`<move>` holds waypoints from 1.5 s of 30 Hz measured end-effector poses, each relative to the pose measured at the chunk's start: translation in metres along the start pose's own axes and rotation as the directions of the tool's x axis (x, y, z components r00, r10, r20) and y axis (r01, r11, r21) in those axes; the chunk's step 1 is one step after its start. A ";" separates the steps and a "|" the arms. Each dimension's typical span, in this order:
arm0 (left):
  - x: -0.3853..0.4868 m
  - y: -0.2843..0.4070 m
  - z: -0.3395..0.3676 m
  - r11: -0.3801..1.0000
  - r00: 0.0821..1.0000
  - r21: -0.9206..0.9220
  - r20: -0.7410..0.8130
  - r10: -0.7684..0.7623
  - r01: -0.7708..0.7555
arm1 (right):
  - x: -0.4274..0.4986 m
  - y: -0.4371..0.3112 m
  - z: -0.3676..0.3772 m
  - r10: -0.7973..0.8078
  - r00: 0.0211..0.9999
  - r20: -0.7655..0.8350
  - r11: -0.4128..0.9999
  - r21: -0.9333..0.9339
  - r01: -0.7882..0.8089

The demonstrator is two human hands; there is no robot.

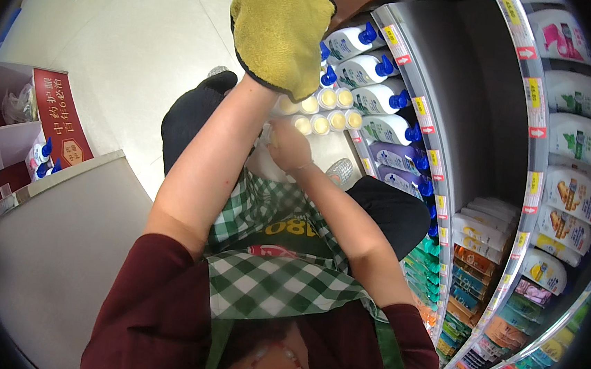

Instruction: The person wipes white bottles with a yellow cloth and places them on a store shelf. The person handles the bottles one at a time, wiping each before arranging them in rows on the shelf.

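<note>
A yellow cloth mitt or towel with a dark edge covers my left hand (281, 35), which is raised at the top centre; its fingers are hidden. Below it, my right hand (290, 147) is curled beside a whitish, see-through plastic piece (266, 161); its fingertips are partly hidden, so its grip is unclear. Just beyond my right hand stand two rows of small round containers with pale yellow tops (337, 120). White pump bottles with blue heads (370, 99) lie close by on the lower shelf.
Curved shelves with price strips (430, 127) rise on the right, holding bottles (575, 139) and packets (479, 230). A grey counter or cabinet (61, 249) stands at the left, by a red and white display box (63, 119). My knees are bent to either side above the pale tiled floor (145, 42).
</note>
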State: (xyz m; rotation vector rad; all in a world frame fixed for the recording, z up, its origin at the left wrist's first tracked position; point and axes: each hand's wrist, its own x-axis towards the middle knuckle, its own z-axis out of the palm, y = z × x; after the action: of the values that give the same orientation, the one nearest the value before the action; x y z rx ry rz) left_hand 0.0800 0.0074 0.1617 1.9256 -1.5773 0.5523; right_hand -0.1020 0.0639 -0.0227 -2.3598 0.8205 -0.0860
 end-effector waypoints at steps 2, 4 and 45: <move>0.001 -0.002 0.003 0.999 1.000 -0.030 -0.007 0.012 -0.012 | 0.010 0.011 0.023 -0.095 0.995 -0.011 0.991 -0.094 0.094; 0.002 -0.004 0.005 0.998 1.000 -0.061 -0.011 0.028 -0.029 | 0.018 0.025 0.040 -0.177 0.978 -0.114 0.982 -0.094 0.166; -0.061 0.103 0.101 -0.241 0.702 -0.686 0.538 0.467 0.686 | -0.333 0.075 -0.317 0.220 0.261 -0.940 0.363 -0.170 -0.916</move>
State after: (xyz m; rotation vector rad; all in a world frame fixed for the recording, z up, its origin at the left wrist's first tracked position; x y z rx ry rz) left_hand -0.0380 -0.0284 0.0652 0.6524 -1.1565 -1.5856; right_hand -0.4911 0.0378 0.2325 -2.2728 2.7887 -0.6599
